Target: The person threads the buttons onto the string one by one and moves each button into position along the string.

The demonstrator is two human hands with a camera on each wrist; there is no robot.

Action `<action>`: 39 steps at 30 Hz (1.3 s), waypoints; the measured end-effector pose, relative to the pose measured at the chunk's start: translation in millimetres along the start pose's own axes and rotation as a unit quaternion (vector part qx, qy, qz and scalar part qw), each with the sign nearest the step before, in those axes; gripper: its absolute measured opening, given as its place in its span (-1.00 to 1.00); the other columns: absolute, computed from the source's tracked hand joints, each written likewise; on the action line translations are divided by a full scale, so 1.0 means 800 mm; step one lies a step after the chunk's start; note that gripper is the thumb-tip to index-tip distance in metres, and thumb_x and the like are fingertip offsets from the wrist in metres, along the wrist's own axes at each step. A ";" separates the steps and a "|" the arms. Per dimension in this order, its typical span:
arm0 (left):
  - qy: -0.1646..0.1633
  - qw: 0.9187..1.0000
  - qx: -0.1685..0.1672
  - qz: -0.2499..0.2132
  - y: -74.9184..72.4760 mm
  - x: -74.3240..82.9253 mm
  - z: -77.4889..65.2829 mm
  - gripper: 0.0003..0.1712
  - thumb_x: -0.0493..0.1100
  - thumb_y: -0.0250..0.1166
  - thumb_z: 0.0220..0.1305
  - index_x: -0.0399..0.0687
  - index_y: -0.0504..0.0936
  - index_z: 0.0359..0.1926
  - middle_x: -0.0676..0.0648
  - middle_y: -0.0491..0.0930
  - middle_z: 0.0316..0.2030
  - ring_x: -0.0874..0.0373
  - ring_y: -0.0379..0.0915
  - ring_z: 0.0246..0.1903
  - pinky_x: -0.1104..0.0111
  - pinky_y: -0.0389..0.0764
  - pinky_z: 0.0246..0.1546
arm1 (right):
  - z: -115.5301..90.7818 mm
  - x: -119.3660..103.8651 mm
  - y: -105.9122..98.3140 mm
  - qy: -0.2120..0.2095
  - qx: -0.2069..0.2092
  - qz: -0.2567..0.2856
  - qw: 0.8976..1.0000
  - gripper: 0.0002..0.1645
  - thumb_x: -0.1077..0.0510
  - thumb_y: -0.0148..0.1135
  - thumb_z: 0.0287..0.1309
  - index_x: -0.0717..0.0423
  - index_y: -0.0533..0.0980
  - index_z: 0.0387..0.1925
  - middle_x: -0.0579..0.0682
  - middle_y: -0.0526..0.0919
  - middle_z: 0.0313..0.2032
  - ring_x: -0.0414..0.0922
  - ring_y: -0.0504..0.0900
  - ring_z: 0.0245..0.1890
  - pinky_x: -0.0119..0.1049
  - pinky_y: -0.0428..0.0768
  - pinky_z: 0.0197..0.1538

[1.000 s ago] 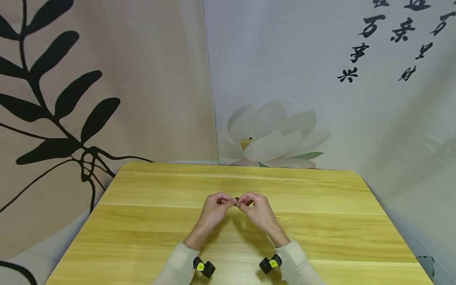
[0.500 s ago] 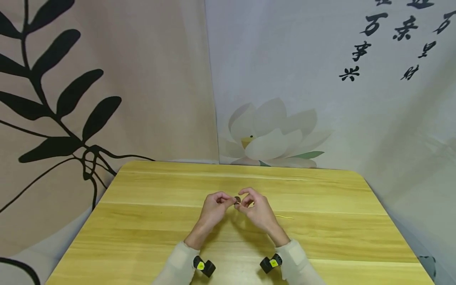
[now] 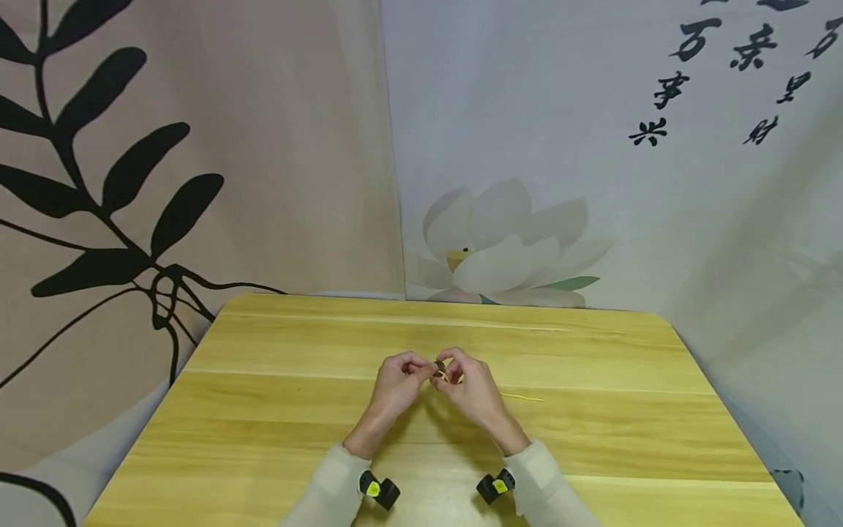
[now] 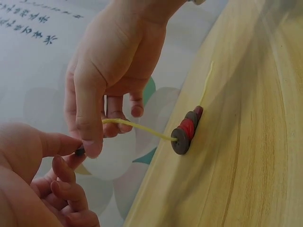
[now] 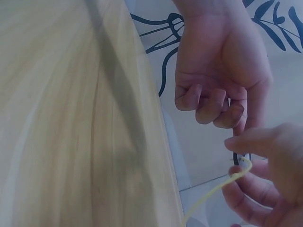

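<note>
My left hand (image 3: 395, 384) pinches the edge of a dark brown round button (image 3: 440, 367) between thumb and forefinger, raised above the table. Facing it, my right hand (image 3: 476, 391) pinches a yellow cord (image 5: 213, 191) close to the button, with a finger bent near its rim. In the right wrist view the cord bends at the button's face; how far it passes through a hole is hard to tell. Lower along the cord, a row of strung brown and red buttons (image 4: 181, 140) stands on edge on the table in the left wrist view.
The wooden table (image 3: 263, 439) reaches up to printed cloth hangings (image 3: 316, 146) at its back. The cord's tail (image 3: 523, 397) lies on the tabletop to the right of the right hand.
My right forefinger lifted off the button, then came back down beside it. A yellow loop of cord now shows at the button. My left hand keeps its pinch in nearly the same place.
</note>
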State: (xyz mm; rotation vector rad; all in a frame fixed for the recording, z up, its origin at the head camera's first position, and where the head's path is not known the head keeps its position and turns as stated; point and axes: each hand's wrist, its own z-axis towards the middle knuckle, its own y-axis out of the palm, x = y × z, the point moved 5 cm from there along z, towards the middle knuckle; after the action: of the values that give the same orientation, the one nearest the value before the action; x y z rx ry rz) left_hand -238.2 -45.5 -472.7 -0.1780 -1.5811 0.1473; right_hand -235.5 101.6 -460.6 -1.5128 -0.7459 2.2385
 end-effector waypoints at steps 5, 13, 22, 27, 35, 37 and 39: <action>0.011 1.000 0.000 0.009 -0.002 0.000 0.000 -0.85 -0.18 0.36 0.26 -0.17 0.68 -0.40 0.04 0.45 -0.55 0.20 0.29 -0.54 0.48 0.27 -0.58 | 0.001 0.001 0.001 -0.003 0.001 -0.002 1.000 -0.65 0.29 0.45 0.05 0.09 0.57 -0.10 -0.21 0.51 -0.56 -0.29 0.49 -0.51 -0.41 0.45 -0.41; 0.004 1.000 0.006 -0.002 -0.011 -0.005 0.002 -0.80 -0.08 0.37 0.27 -0.14 0.71 -0.28 0.04 0.42 -0.51 0.19 0.28 -0.51 0.46 0.28 -0.55 | 0.000 0.005 -0.001 0.000 0.008 0.019 1.000 -0.65 0.29 0.45 0.05 0.02 0.58 -0.11 -0.16 0.59 -0.51 -0.25 0.54 -0.45 -0.38 0.53 -0.32; 0.000 1.000 -0.012 -0.011 -0.013 -0.013 0.002 -0.78 -0.09 0.36 0.29 -0.14 0.72 -0.16 0.03 0.41 -0.50 0.23 0.24 -0.56 0.48 0.24 -0.61 | -0.004 0.007 -0.003 0.016 -0.010 0.063 0.998 -0.67 0.25 0.42 0.12 -0.01 0.58 -0.07 -0.16 0.65 -0.43 -0.20 0.57 -0.39 -0.30 0.57 -0.26; 0.004 0.999 -0.027 -0.022 -0.012 -0.013 0.002 -0.76 -0.08 0.36 0.28 -0.14 0.73 -0.13 0.03 0.42 -0.50 0.26 0.23 -0.58 0.49 0.22 -0.62 | -0.006 0.009 -0.003 0.022 -0.026 0.084 0.996 -0.67 0.20 0.38 0.18 0.02 0.57 -0.01 -0.10 0.70 -0.37 -0.18 0.59 -0.34 -0.28 0.57 -0.24; 0.009 0.999 -0.044 -0.013 -0.009 -0.014 0.002 -0.74 -0.03 0.35 0.30 -0.11 0.74 -0.13 0.04 0.48 -0.48 0.25 0.28 -0.55 0.49 0.28 -0.59 | -0.009 0.007 -0.004 0.020 -0.049 0.096 0.994 -0.66 0.18 0.33 0.25 0.06 0.54 0.05 -0.08 0.71 -0.31 -0.16 0.61 -0.29 -0.28 0.57 -0.21; 0.010 0.999 -0.046 -0.011 -0.007 -0.013 0.001 -0.74 -0.03 0.35 0.30 -0.11 0.74 -0.14 0.02 0.49 -0.47 0.25 0.29 -0.54 0.49 0.29 -0.59 | -0.009 0.006 -0.004 0.022 -0.053 0.096 0.994 -0.66 0.18 0.32 0.25 0.06 0.54 0.05 -0.09 0.70 -0.30 -0.17 0.62 -0.28 -0.29 0.58 -0.21; 0.010 0.999 -0.047 -0.013 -0.006 -0.013 0.001 -0.75 -0.05 0.34 0.31 -0.12 0.74 -0.15 -0.02 0.51 -0.46 0.24 0.29 -0.54 0.49 0.30 -0.59 | -0.008 0.006 -0.004 0.023 -0.057 0.099 0.993 -0.66 0.19 0.32 0.26 0.05 0.54 0.06 -0.10 0.70 -0.30 -0.18 0.62 -0.28 -0.29 0.57 -0.21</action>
State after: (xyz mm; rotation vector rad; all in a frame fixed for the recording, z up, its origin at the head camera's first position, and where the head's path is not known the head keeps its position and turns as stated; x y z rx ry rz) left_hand -238.7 -52.5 -481.6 -0.2309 -1.5718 0.0511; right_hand -231.2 108.6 -464.2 -1.7558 -0.7500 2.3272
